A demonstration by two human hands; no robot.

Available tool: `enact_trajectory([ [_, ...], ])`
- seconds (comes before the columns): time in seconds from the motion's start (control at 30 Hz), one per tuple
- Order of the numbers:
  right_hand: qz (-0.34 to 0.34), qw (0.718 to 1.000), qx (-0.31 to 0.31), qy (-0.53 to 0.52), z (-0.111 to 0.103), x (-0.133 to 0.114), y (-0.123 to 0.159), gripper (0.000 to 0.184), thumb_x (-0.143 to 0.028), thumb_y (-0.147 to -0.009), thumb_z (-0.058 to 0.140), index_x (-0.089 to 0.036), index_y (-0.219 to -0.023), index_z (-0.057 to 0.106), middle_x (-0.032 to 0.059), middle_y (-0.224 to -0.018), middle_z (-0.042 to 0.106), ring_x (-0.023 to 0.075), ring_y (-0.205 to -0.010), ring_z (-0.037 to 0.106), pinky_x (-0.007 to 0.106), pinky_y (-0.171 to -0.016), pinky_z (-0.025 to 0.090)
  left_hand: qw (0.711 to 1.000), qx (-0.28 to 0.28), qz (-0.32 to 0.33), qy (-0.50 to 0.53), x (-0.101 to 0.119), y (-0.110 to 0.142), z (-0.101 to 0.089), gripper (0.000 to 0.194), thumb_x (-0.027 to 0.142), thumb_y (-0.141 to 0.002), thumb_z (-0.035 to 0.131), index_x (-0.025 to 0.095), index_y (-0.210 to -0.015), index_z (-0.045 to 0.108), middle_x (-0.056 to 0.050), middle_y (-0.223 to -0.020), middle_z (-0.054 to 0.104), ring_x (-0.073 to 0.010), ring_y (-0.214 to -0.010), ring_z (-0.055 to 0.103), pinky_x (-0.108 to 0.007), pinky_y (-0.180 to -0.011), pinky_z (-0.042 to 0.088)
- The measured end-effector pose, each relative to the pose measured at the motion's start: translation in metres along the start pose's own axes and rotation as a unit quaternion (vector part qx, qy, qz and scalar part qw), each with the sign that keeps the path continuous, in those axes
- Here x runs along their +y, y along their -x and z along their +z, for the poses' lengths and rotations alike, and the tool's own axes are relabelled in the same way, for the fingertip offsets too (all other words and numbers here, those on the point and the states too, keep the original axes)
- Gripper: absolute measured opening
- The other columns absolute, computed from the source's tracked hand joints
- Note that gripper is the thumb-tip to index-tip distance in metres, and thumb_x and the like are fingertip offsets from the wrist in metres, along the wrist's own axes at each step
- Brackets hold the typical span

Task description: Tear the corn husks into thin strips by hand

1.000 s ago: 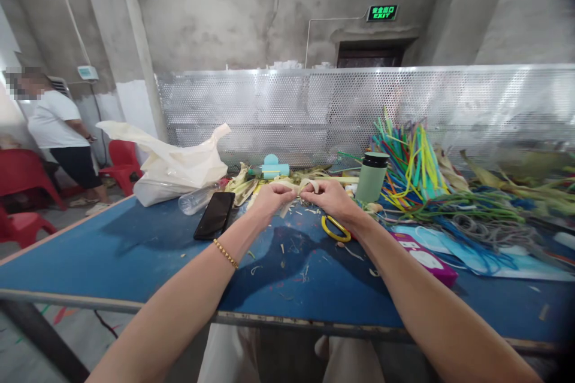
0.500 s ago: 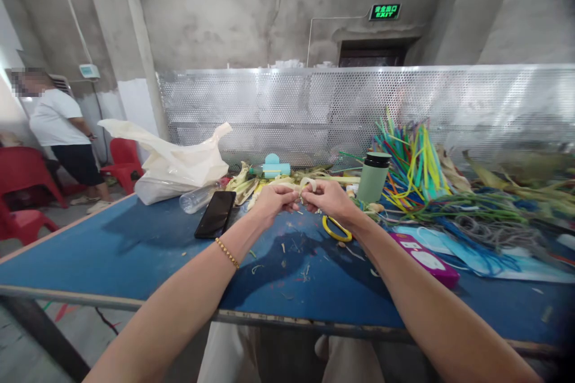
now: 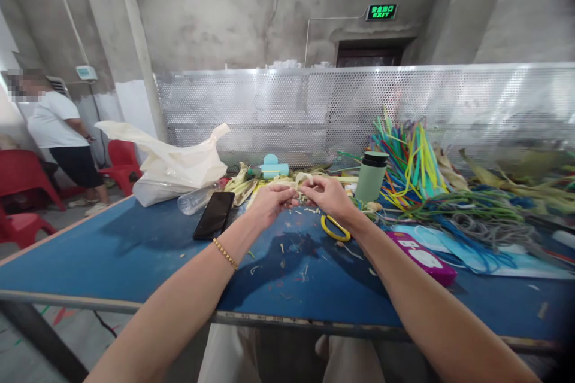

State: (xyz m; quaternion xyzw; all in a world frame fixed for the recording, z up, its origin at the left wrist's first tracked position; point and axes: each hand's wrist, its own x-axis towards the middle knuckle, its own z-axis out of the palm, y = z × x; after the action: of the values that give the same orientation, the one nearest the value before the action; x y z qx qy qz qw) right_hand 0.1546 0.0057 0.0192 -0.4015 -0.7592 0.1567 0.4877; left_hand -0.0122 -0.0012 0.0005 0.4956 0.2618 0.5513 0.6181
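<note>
Above the blue table (image 3: 148, 263), my left hand (image 3: 272, 204) and my right hand (image 3: 330, 198) meet with their fingertips pinched. Between them is a pale, curled strip of what looks like corn husk (image 3: 304, 178), gripped by both hands. Its lower end is hidden by the fingers. More husk pieces (image 3: 240, 184) lie just beyond my left hand. A yellow scissors-like handle (image 3: 330, 232) rests below my right hand, partly hidden by the wrist. Small pale scraps (image 3: 282, 248) are scattered on the tabletop under both hands.
Left of my hands are a black phone (image 3: 214, 215), a clear bottle (image 3: 193, 200) and a white plastic bag (image 3: 179, 161). To the right stand a green flask (image 3: 372, 179), colourful strips (image 3: 424, 155), tangled cords (image 3: 476, 227) and a purple box (image 3: 424, 258). A person (image 3: 56, 119) stands far left.
My right hand has shifted slightly left and up over the strip, whose curled end now shows nearer the left fingertips. The view has turned a little; both hands keep their pinch.
</note>
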Motion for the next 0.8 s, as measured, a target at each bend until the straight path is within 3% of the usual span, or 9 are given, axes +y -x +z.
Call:
enact_trajectory([
  [0.07, -0.037, 0.994, 0.076, 0.07, -0.002, -0.001, -0.001, 0.018, -0.035, -0.078, 0.06, -0.018, -0.073, 0.062, 0.0054, -0.077, 0.066, 0.0167, -0.067, 0.059, 0.029, -0.064, 0.045, 1.0, 0.02, -0.001, 0.011, -0.001, -0.002, -0.001, 0.009, 0.012, -0.072, 0.072, 0.007, -0.074, 0.065, -0.006, -0.073, 0.067, -0.0077, -0.054, 0.059, -0.02, -0.052, 0.043],
  [0.13, -0.056, 0.988, 0.098, 0.102, -0.002, -0.005, 0.0, 0.019, -0.034, -0.079, 0.058, -0.017, -0.073, 0.065, 0.0063, -0.077, 0.067, 0.0175, -0.07, 0.059, 0.029, -0.067, 0.044, 0.999, 0.043, 0.005, 0.015, -0.002, -0.004, -0.003, 0.009, 0.012, -0.072, 0.072, 0.008, -0.075, 0.065, -0.006, -0.074, 0.068, -0.0052, -0.049, 0.055, -0.019, -0.047, 0.039],
  [0.27, -0.041, 0.993, 0.007, 0.108, 0.004, -0.013, 0.006, 0.025, -0.034, -0.081, 0.056, -0.016, -0.069, 0.069, 0.0044, -0.065, 0.066, 0.0166, -0.061, 0.057, 0.027, -0.06, 0.04, 0.997, 0.071, 0.028, 0.022, -0.006, -0.007, -0.007, 0.011, 0.016, -0.071, 0.074, 0.01, -0.077, 0.067, -0.005, -0.076, 0.069, -0.0021, -0.044, 0.047, -0.018, -0.043, 0.035],
  [0.37, -0.044, 0.993, -0.019, 0.105, 0.011, -0.013, 0.009, 0.027, -0.034, -0.083, 0.055, -0.016, -0.076, 0.074, 0.0035, -0.067, 0.068, 0.0157, -0.06, 0.057, 0.027, -0.059, 0.039, 0.997, 0.062, 0.034, 0.04, -0.007, -0.007, -0.005, 0.018, 0.02, -0.067, 0.077, 0.011, -0.08, 0.068, -0.004, -0.08, 0.07, -0.0013, -0.043, 0.046, -0.018, -0.042, 0.035],
  [0.47, -0.06, 0.994, -0.022, 0.093, 0.016, -0.01, 0.009, 0.026, -0.034, -0.083, 0.056, -0.017, -0.071, 0.072, 0.0034, -0.067, 0.068, 0.0149, -0.06, 0.057, 0.025, -0.058, 0.039, 0.997, 0.043, 0.046, 0.039, -0.007, -0.005, -0.001, 0.025, 0.025, -0.063, 0.08, 0.01, -0.079, 0.068, -0.001, -0.07, 0.066, -0.0017, -0.04, 0.044, -0.018, -0.039, 0.03],
  [0.63, -0.077, 0.992, 0.015, 0.095, 0.02, -0.006, 0.008, 0.022, -0.024, -0.078, 0.055, -0.016, -0.06, 0.062, 0.0022, -0.061, 0.063, 0.0128, -0.057, 0.054, 0.024, -0.058, 0.038, 0.996, 0.057, 0.06, 0.031, -0.009, -0.004, 0.003, 0.035, 0.028, -0.052, 0.085, 0.01, -0.073, 0.065, 0.004, -0.055, 0.055, -0.0023, -0.035, 0.037, -0.021, -0.037, 0.022],
  [0.8, -0.076, 0.992, 0.016, 0.096, 0.023, -0.007, 0.009, 0.019, -0.023, -0.077, 0.052, -0.017, -0.06, 0.056, 0.001, -0.059, 0.06, 0.0122, -0.055, 0.052, 0.024, -0.057, 0.038, 0.996, 0.045, 0.073, 0.026, -0.01, -0.004, 0.002, 0.034, 0.032, -0.054, 0.085, 0.012, -0.067, 0.06, 0.007, -0.049, 0.047, -0.0018, -0.035, 0.034, -0.022, -0.039, 0.019],
])
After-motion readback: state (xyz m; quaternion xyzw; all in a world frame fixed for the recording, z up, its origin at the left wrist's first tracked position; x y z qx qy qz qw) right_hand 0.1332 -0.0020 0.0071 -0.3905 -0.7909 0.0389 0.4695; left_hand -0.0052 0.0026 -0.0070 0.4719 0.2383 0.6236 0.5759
